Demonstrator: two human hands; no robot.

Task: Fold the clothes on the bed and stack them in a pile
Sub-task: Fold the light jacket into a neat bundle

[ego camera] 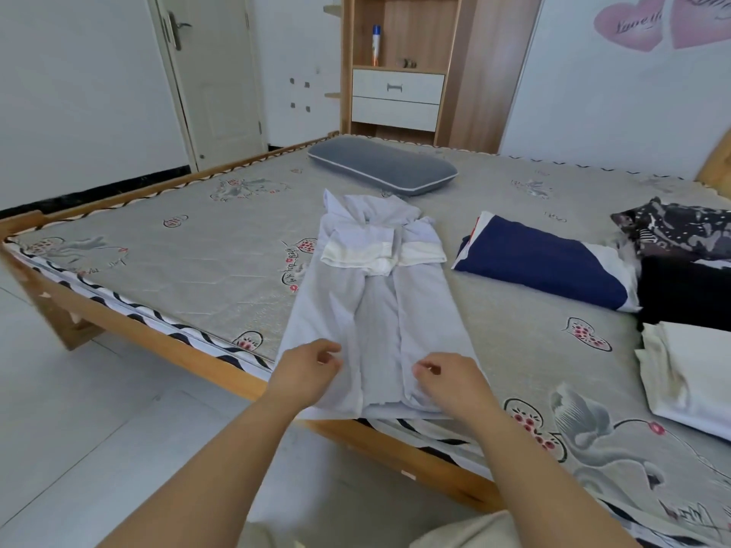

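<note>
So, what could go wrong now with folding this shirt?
The shirt's near hem hangs past the bed edge, so it may slide off when lifted. The sleeves lie loosely crossed and could fall open during the next fold. The fingers look curled above the cloth, so a shallow pinch might catch only one layer.

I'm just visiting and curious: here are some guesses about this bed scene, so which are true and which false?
1. The pale blue shirt has its sleeves folded inward. True.
2. Both hands, left and right, are at the shirt's near hem. True.
3. The grey pillow lies on top of the shirt. False: it lies beyond it, at the far edge of the bed.
4. The navy garment lies left of the shirt. False: it lies to the right.
</note>
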